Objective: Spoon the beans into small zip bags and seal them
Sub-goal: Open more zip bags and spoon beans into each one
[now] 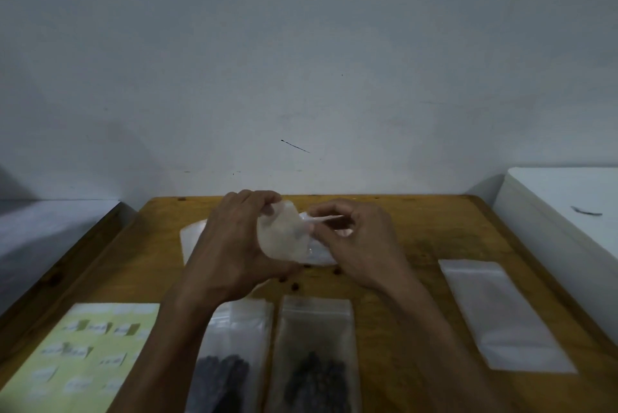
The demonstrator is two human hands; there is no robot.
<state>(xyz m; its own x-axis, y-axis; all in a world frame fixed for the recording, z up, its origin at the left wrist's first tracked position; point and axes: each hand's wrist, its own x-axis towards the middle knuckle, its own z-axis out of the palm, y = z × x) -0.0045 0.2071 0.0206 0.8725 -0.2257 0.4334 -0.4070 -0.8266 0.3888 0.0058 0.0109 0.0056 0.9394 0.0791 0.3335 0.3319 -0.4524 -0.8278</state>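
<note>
Facing rightward, upright zip bag [282, 233]

I count two filled zip bags in front of me, the left one [230, 362] and the right one [316, 359], each holding dark beans. One open bag [284, 238] sits in my fingers. One stack of empty bags [501, 315] lies to the right. One label sheet [87, 352] lies to the left. At least four loose beans [296, 286] dot the table.

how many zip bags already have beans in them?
2. Both clear plastic zip bags of dark beans lie at the near table edge: one under the left forearm, one beside it. More may lie out of frame.
</note>
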